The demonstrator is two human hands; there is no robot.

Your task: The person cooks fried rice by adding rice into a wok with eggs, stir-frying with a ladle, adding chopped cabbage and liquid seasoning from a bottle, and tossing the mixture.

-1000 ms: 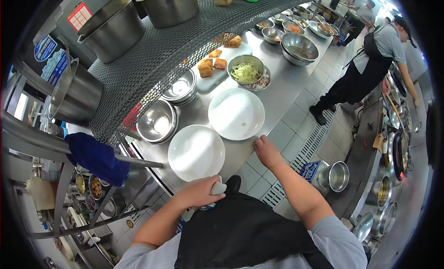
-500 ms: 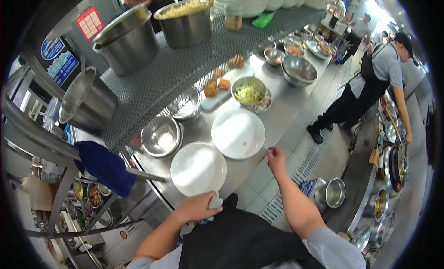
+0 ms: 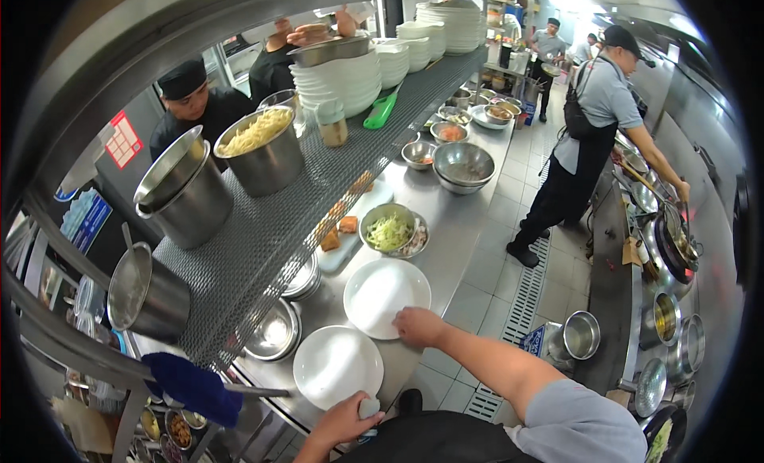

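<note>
Shifted since the earlier frames: right hand [image 3: 418,326] brought forward from above the floor tiles onto the near rim of the far white plate [image 3: 387,295]; view raised, shelf and kitchen aisle now in sight.

Right hand: resting on the plate's near edge, fingers curled against the rim; firm grip or mere touch, cannot tell.
Left hand [image 3: 344,418]: at the near edge of the steel counter [image 3: 446,232], closed around a small pale object [image 3: 368,407], kind not readable; just below the near white plate [image 3: 337,366], not clearly touching it.
Hands well apart, one plate each.

White plates: two, round, bare, side by side on the counter, nearly touching.
Steel bowl of shredded cabbage [image 3: 390,230]: just beyond the far plate.
White board with fried golden pieces [image 3: 344,232]: left of the cabbage bowl, partly under the shelf.
Empty steel bowls [image 3: 273,332]: under the shelf, left of the plates.
Large steel mixing bowls [image 3: 463,165]: stacked, farther along the counter, smaller filled bowls beyond.
Mesh shelf [image 3: 263,232]: above the counter, bearing a pot of pale noodles [image 3: 259,149], a lidded steel pot [image 3: 181,188], a stack of white bowls [image 3: 338,79] and a green tool [image 3: 381,110].
Blue cloth [image 3: 191,386]: hung at the shelf's near corner.
Person in grey shirt and dark apron [image 3: 593,137]: at the stove line opposite, across the tiled aisle.
</note>
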